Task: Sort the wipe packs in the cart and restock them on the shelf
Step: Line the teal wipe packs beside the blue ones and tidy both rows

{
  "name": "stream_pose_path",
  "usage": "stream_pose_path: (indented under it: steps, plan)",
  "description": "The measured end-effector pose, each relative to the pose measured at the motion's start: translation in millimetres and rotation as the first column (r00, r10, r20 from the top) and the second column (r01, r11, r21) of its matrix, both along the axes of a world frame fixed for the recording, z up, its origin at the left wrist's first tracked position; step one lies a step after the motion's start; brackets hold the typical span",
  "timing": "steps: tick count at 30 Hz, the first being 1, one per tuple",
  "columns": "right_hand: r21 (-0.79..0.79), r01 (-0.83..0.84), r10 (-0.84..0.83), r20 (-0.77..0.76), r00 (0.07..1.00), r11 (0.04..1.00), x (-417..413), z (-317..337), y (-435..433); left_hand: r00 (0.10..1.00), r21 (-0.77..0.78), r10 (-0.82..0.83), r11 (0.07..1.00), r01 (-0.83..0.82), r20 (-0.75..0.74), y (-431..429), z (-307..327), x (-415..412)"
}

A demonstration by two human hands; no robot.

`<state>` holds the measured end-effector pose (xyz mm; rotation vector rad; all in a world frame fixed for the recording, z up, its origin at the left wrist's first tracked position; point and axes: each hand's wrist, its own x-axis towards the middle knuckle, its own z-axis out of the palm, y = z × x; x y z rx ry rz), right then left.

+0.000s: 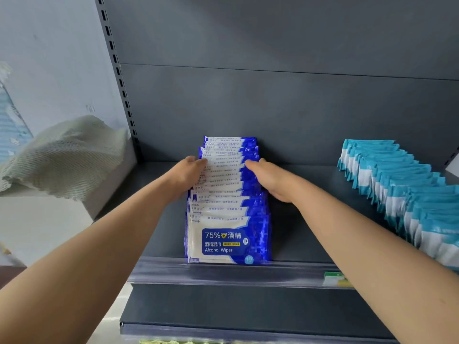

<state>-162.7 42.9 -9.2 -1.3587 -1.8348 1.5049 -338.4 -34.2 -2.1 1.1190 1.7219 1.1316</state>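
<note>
The blue alcohol wipe packs (pixel 227 194) stand on edge in one row on the dark grey shelf (pixel 305 219). The row runs from the price strip (pixel 223 271) at the front lip back to the rear panel, and the front pack faces out. The left hand (pixel 188 175) lies against the left side of the row about halfway back, and the right hand (pixel 270 181) lies against the right side opposite it. Both have fairly straight fingers laid on the pack edges. Neither grip looks closed round a pack; both seem to press inward, though the left fingertips are partly hidden by the packs, so a light pinch cannot be ruled out.

Judging by this, the step in hand is squaring up the blue row after stocking it, not carrying anything. A second row of teal-and-white wipe packs (pixel 402 194) stands well apart to the right on the same shelf, so the sorting by kind looks well on. The cart is out of view.

The next move calls for even pressure from both sides so the thin packs line up without toppling, then letting go gently and going back for more stock.
</note>
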Motion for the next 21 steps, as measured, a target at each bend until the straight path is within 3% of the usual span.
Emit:
stream_pose_path:
  steps: [2,4,7,9,11,15,21]
  plan:
    - [0.121,0.045,-0.055,0.081,0.995,0.992,4,6,10,0.993,0.015,0.067,0.998,-0.066,-0.102,9,3,-9]
    - [0.177,0.079,-0.098,0.098,0.990,0.981,5,11,20,0.991,0.013,0.085,0.996,-0.085,-0.106,19,7,-14]
    - [0.128,0.079,-0.084,0.032,0.996,0.989,-3,11,29,0.999,-0.029,0.027,0.999,-0.028,-0.017,34,8,-8]
    - [0.053,0.032,-0.029,-0.050,0.998,0.998,-9,4,36,0.999,-0.058,-0.007,0.998,0.004,-0.049,36,6,-3]
    - [0.056,0.017,-0.014,-0.048,0.999,0.998,-11,7,34,0.999,-0.050,-0.007,0.999,0.005,-0.041,37,6,-6]
    - [0.124,0.138,-0.140,0.007,0.990,0.983,-9,11,45,0.997,-0.037,0.067,0.997,-0.069,-0.041,49,9,-20]
    - [0.038,0.098,-0.093,-0.101,0.990,0.995,-27,9,55,0.998,-0.057,0.008,0.998,-0.004,0.062,54,13,-2]
